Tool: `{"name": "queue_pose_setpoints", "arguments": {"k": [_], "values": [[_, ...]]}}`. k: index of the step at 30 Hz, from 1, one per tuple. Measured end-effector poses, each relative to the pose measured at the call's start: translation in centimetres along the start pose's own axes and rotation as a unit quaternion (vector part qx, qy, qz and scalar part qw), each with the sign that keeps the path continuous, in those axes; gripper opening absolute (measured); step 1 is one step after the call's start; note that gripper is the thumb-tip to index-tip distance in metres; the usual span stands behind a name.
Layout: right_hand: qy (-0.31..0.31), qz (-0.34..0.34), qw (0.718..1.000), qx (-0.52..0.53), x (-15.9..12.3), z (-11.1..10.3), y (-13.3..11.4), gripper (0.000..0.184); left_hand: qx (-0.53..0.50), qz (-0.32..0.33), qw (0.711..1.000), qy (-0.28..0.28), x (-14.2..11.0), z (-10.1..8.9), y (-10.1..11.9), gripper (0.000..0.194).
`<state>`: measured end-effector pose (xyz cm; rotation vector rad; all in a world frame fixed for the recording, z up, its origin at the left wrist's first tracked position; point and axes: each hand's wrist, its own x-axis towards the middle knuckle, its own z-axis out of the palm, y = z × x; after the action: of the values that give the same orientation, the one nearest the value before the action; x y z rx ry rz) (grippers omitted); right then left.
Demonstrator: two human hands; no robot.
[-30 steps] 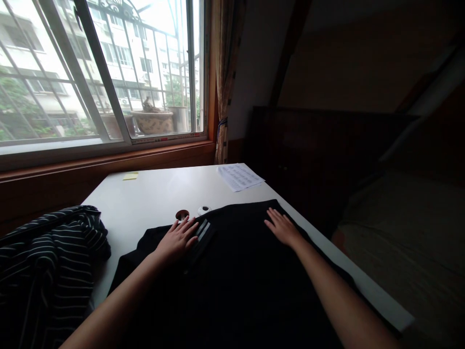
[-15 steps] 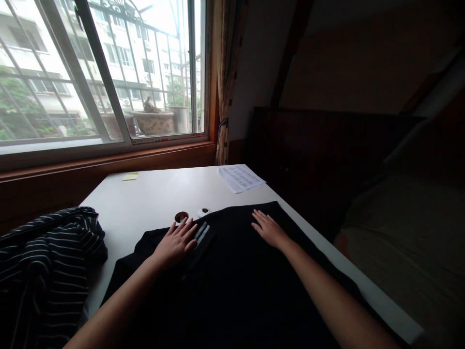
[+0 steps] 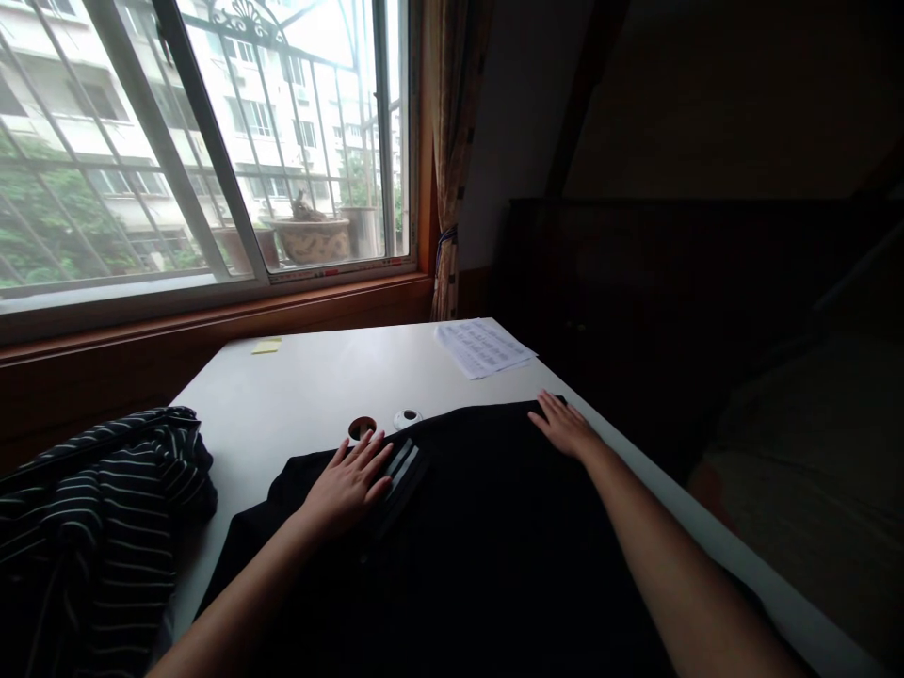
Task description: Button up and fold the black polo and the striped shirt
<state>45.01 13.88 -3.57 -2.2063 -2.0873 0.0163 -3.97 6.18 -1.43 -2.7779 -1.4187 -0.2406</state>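
Now the right hand (image 3: 565, 433) has shifted out to the far-right corner of the black cloth (image 3: 487, 527) on the tabletop (image 3: 317, 377), spanning more of it with the left hand (image 3: 344, 488); both hands' fingers lie spread, gripping nothing.

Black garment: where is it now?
In the head view, the black garment lies spread over the near part of the white table, beneath the left hand and right hand, right of the striped garment.

Garment (image 3: 487, 537) on table (image 3: 303, 391), papers (image 3: 486, 348) behind, clothing (image 3: 105, 518) left.
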Motion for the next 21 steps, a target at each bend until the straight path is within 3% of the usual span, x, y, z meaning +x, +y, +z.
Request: {"name": "queue_pose_setpoints", "arguments": {"k": [6, 10, 14, 17, 19, 21], "values": [[0.017, 0.01, 1.0, -0.007, 0.2, -0.5, -0.7, 0.066, 0.001, -0.002, 1.0, 0.002, 0.0, -0.2, 0.2, 0.059], [0.06, 0.002, 0.998, -0.018, -1.0, -1.0, -2.6, 0.064, -0.002, -0.009, 1.0, -0.013, 0.1, -0.4, 0.3, 0.059], [0.065, -0.034, 0.997, -0.013, -4.8, -0.7, -5.8, 0.065, -0.001, -0.006, 1.0, 0.004, 0.1, 0.0, 0.1, 0.059], [0.042, -0.1, 0.994, 0.022, -8.9, -0.1, -7.1, 0.068, 0.002, -0.001, 1.0, 0.012, 0.0, 0.5, -0.1, 0.059], [0.032, -0.124, 0.991, 0.044, -11.4, 0.1, -6.1, 0.065, 0.004, 0.001, 1.0, 0.012, 0.0, 0.7, -0.3, 0.059], [0.031, -0.124, 0.991, 0.051, -13.2, 0.1, -3.2, 0.062, 0.005, 0.0, 1.0, 0.009, 0.0, 0.7, -0.3, 0.06]]}}
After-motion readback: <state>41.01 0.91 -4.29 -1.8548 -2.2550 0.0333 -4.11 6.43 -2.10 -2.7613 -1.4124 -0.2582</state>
